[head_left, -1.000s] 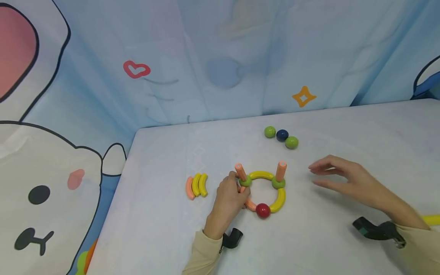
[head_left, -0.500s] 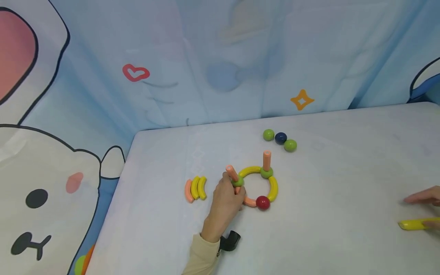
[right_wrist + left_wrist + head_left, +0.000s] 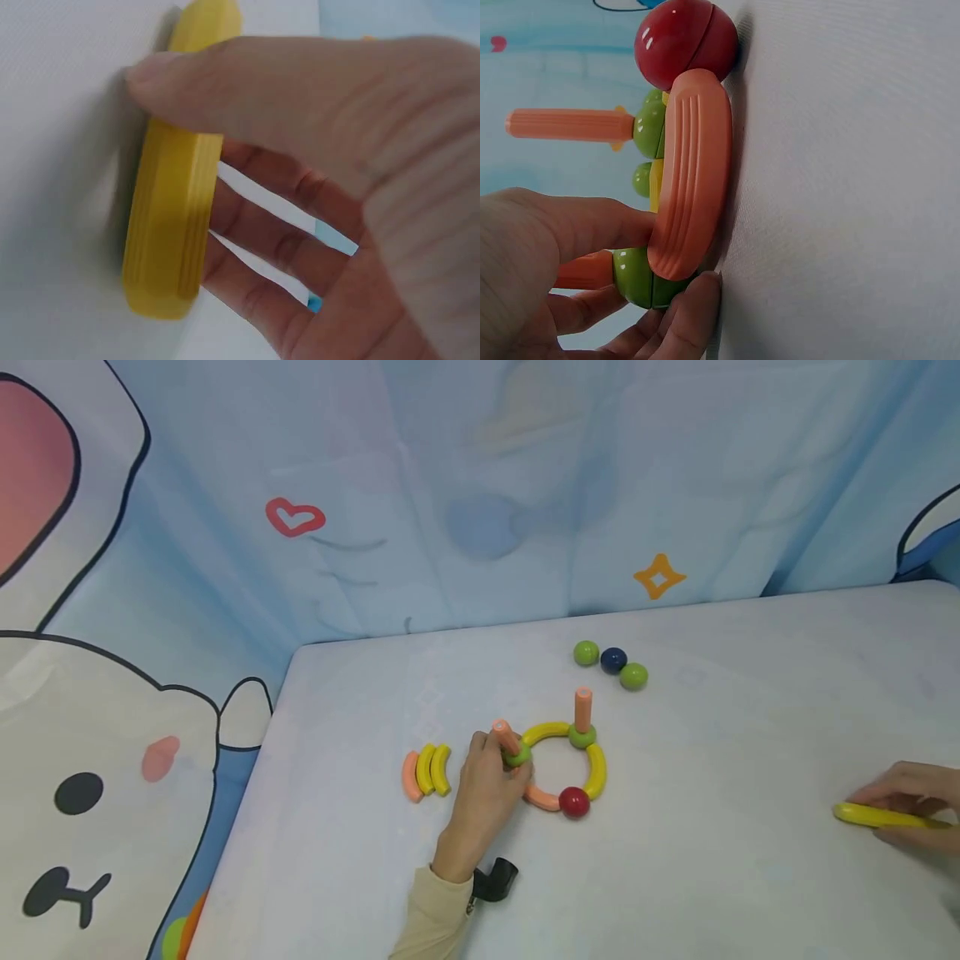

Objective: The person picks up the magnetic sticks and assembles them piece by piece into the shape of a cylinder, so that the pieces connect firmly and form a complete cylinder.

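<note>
Toy sticks and balls form a ring on the table. My left hand [image 3: 482, 797] grips its left green ball [image 3: 517, 755], thumb against the joint with the orange curved stick [image 3: 696, 176]. An orange straight stick [image 3: 505, 736] leans up out of that ball. The right green ball [image 3: 582, 737] bears another upright orange stick [image 3: 583, 708]. Two yellow curved sticks [image 3: 597, 772] and a red ball [image 3: 574, 802] make up the other parts. Far to the right, my right hand [image 3: 917, 789] pinches a yellow stick [image 3: 166, 217] between thumb and fingers, close over the table.
Behind the ring lie two loose green balls [image 3: 633, 676] with a dark blue ball [image 3: 613, 660] between them. Left of my left hand are two yellow curved sticks [image 3: 426, 769] and an orange one [image 3: 412, 776], side by side. A blue patterned curtain [image 3: 450, 552] hangs behind the table [image 3: 712, 860].
My right hand has gone from beside the ring to the far right and picked up the yellow stick, now shifted slightly leftward. The ring has shifted a little left, my left hand still on it.
</note>
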Demonstrator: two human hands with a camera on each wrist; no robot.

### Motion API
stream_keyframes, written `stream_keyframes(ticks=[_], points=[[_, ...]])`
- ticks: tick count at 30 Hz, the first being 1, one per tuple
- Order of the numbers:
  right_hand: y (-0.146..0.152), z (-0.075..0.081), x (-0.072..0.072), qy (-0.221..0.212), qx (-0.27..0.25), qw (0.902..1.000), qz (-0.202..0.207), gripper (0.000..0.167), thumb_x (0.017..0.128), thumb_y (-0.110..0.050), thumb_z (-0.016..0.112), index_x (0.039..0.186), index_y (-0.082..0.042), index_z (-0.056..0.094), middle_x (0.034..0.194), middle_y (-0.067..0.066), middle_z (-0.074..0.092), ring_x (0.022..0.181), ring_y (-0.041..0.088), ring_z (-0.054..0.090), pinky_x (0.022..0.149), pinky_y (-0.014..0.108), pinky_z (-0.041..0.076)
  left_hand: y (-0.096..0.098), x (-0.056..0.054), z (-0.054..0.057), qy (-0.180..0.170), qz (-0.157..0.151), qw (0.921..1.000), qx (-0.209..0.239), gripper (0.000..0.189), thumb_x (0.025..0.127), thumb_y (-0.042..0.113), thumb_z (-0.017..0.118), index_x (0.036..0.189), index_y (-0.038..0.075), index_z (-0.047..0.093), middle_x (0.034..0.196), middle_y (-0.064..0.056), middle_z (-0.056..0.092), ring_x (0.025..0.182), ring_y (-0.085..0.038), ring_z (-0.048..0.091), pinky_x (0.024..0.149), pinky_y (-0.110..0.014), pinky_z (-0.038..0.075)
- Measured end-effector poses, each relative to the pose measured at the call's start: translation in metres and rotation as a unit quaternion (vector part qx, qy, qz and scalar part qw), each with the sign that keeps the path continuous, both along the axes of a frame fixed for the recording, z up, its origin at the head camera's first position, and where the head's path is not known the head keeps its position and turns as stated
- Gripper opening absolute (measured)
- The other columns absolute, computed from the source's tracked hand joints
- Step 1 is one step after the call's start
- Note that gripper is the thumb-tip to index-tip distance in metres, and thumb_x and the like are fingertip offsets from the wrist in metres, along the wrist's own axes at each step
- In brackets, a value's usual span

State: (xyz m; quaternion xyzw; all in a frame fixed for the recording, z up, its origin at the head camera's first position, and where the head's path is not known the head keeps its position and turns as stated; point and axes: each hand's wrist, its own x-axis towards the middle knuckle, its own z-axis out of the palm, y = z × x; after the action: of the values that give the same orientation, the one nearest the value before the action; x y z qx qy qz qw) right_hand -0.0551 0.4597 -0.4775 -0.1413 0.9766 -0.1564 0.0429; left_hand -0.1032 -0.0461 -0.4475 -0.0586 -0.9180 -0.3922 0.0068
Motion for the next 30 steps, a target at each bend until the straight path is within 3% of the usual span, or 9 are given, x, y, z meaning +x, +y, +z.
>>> stream_keyframes(ticks=[5,10,14,17,21,24,27,30], points=[[-0.069,0.044,-0.018,-0.072,-0.005,0.9974,0.001,0.041,0.074,0.001,0.090,0.112,-0.002,0.073,0.098,-0.002,0.067,0.078,-0.008,0.055,0.065,0.020,0.056,0.000,0.002,0.002,-0.011,0.007,0.9999,0.002,0.018,0.091,0.007,0.077,0.096,0.001,0.060,0.091,-0.004,0.047,0.074,-0.013,0.048,0.067,-0.023,0.046],[-0.133,0.056,-0.030,-0.026,-0.083,0.9944,0.059,0.043,0.075,-0.003,0.092,0.114,-0.011,0.074,0.104,-0.008,0.069,0.086,-0.006,0.061,0.073,0.021,0.058,0.003,0.009,-0.001,0.010,0.008,0.9999,0.003,0.021,0.088,0.004,0.077,0.091,0.004,0.056,0.087,-0.003,0.045,0.071,-0.012,0.045,0.063,-0.020,0.045],[-0.177,0.065,-0.036,0.001,-0.166,0.9809,0.102,0.043,0.077,-0.007,0.092,0.114,-0.018,0.073,0.107,-0.011,0.070,0.093,-0.002,0.065,0.078,0.024,0.060,0.005,0.014,-0.002,0.008,0.011,0.9999,0.006,0.024,0.088,0.004,0.079,0.089,0.007,0.055,0.086,-0.002,0.045,0.071,-0.010,0.046,0.063,-0.019,0.045],[-0.206,0.069,-0.038,0.019,-0.249,0.9591,0.134,0.044,0.078,-0.001,0.090,0.114,-0.017,0.072,0.107,-0.012,0.069,0.096,0.000,0.066,0.082,0.021,0.059,0.006,0.017,-0.002,0.002,0.018,0.9998,0.011,0.026,0.087,0.005,0.080,0.088,0.009,0.055,0.086,-0.001,0.045,0.069,-0.010,0.047,0.063,-0.019,0.045],[-0.235,0.068,-0.041,0.024,-0.372,0.9122,0.171,0.050,0.076,0.015,0.085,0.116,-0.009,0.070,0.107,-0.004,0.069,0.099,0.006,0.066,0.087,0.020,0.058,0.007,0.018,-0.003,0.001,0.020,0.9997,0.017,0.028,0.088,0.005,0.080,0.089,0.009,0.053,0.086,-0.002,0.044,0.069,-0.010,0.046,0.063,-0.019,0.045],[-0.248,0.064,-0.042,0.004,-0.437,0.8783,0.195,0.051,0.077,0.021,0.080,0.119,-0.004,0.068,0.109,0.003,0.068,0.099,0.010,0.064,0.087,0.023,0.059,0.008,0.019,-0.004,0.002,0.020,0.9996,0.021,0.028,0.088,0.005,0.080,0.090,0.009,0.052,0.086,-0.002,0.043,0.071,-0.010,0.045,0.062,-0.019,0.043],[-0.255,0.059,-0.044,-0.015,-0.460,0.8615,0.214,0.047,0.080,0.020,0.079,0.119,-0.003,0.067,0.109,0.005,0.068,0.099,0.012,0.064,0.087,0.025,0.060,0.008,0.019,-0.004,0.003,0.021,0.9995,0.021,0.029,0.088,0.006,0.080,0.090,0.009,0.052,0.085,-0.002,0.043,0.071,-0.010,0.044,0.061,-0.018,0.042],[-0.258,0.056,-0.044,-0.024,-0.463,0.8567,0.226,0.046,0.082,0.018,0.079,0.119,-0.006,0.067,0.109,0.004,0.068,0.101,0.012,0.064,0.086,0.026,0.060,0.007,0.018,-0.004,0.003,0.024,0.9995,0.022,0.029,0.088,0.006,0.081,0.090,0.010,0.052,0.085,-0.001,0.042,0.070,-0.009,0.043,0.061,-0.018,0.041]])
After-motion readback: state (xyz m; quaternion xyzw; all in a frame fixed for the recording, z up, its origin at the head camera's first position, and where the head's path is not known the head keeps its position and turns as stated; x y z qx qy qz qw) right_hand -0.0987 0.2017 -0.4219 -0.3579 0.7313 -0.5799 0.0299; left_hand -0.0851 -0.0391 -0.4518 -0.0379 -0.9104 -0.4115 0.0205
